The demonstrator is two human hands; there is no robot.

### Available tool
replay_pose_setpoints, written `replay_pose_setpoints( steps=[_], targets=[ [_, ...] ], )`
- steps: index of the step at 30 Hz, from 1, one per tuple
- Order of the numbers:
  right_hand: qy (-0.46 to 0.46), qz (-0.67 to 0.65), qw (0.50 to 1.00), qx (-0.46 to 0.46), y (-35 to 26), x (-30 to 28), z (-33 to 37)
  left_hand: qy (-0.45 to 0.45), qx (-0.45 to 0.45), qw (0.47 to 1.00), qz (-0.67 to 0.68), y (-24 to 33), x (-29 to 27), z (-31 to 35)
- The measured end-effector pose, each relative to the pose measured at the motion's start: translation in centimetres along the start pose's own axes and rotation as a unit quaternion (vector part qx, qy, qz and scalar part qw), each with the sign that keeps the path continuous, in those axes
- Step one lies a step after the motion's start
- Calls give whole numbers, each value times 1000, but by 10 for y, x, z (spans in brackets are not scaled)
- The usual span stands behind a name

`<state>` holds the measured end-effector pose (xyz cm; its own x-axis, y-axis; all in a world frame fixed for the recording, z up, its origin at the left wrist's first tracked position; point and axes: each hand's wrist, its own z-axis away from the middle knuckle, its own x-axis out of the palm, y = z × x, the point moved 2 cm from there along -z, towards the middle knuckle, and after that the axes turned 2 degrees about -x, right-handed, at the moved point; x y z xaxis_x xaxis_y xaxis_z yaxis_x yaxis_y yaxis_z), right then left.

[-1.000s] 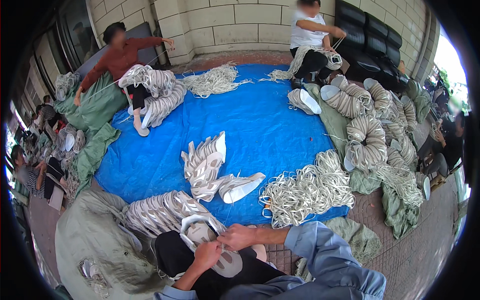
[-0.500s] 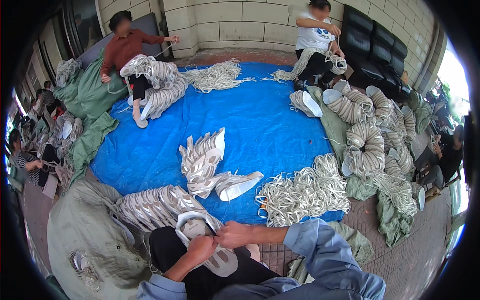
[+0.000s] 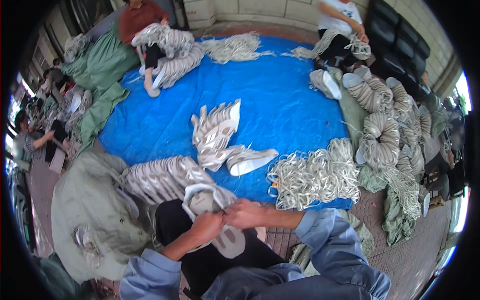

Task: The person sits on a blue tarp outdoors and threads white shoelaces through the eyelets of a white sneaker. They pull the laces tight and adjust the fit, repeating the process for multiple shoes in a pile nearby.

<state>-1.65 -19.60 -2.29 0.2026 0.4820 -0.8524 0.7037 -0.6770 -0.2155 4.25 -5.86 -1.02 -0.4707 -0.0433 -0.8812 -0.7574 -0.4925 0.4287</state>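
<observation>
A grey and white shoe upper (image 3: 231, 242) lies across my lap, its opening facing away from me. My left hand (image 3: 207, 226) is closed on the upper's middle part. Right against it, my right hand (image 3: 243, 214) is closed too, fingers pinched together, and what sits between them is hidden. Just beyond my knee, a long row of nested shoe uppers (image 3: 162, 179) leans beside the one I hold.
A blue tarp (image 3: 165, 120) covers the ground ahead, with more uppers (image 3: 217, 135) and a heap of white laces (image 3: 315, 175) on it. A pale green sack (image 3: 82, 220) stands at my left. Two people sit across the tarp; coiled stacks of uppers (image 3: 377, 137) lie at right.
My view has tipped downward, so the scene sits higher and slightly right in the picture. My hands have drawn together over the upper, and the dark gap between them no longer shows.
</observation>
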Motion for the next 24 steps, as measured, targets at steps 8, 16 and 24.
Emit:
replay_pose_setpoints(
  steps=[8,16,24],
  targets=[
    [-78,-243,941,224,5,-7,-4,231,-24,973,-11,-18,-57,51],
    [9,-401,879,259,-2,-8,-45,348,38,934,67,-3,-53,48],
    [65,-508,780,359,-15,3,-43,341,60,921,179,0,-50,47]
  ],
)
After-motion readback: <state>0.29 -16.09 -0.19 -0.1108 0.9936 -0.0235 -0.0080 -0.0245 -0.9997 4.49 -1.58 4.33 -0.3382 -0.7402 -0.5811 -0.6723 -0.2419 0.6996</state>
